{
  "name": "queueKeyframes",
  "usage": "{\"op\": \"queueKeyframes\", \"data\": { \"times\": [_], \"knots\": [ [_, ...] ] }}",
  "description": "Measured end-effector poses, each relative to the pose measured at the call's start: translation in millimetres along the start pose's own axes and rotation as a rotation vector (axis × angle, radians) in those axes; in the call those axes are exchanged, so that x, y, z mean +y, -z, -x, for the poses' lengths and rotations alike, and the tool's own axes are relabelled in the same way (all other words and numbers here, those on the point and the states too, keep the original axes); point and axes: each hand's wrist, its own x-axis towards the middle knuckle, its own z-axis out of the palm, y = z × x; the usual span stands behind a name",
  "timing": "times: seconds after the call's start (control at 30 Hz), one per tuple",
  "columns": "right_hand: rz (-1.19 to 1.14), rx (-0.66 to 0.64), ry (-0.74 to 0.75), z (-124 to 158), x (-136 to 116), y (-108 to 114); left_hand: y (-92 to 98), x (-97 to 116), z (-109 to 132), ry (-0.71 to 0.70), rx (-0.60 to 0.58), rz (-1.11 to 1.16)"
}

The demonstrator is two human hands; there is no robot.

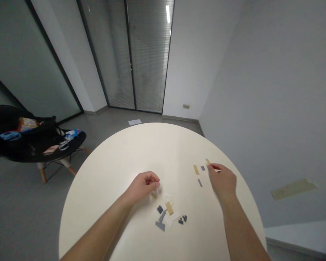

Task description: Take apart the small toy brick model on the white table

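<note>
My right hand (223, 178) is at the right side of the round table, thumb and fingers pinched together at the near end of a small tan piece (208, 161). Just left of it lie a flat tan piece (196, 169), a small dark grey piece (203, 168) and a narrow grey piece (200, 182). My left hand (146, 185) is held over the table's middle, its fingers curled toward the thumb; what they hold, if anything, is too small to make out. Below it are another tan piece (153, 195) and a loose pile of grey, white and tan pieces (163, 216).
The round white table (119, 159) fills the foreground. Several small dark pieces (180, 221) lie right of the pile. A black chair (40, 145) with bags and packets stands at the left. A white wall (274, 108) runs close along the right. White paper (135, 122) lies on the floor beyond.
</note>
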Motion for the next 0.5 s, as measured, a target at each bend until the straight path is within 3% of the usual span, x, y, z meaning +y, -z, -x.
{"op": "queueKeyframes", "data": {
  "times": [0.23, 0.5],
  "knots": [
    [0.165, -0.059, -0.087, -13.2, 35.6, -11.7, -0.1, 0.5, 1.0, -0.009, 0.015, -0.015],
    [0.214, -0.017, -0.017, -10.1, 37.5, -18.9, 1.0, -0.6, 0.1, -0.027, 0.021, -0.046]
  ]
}}
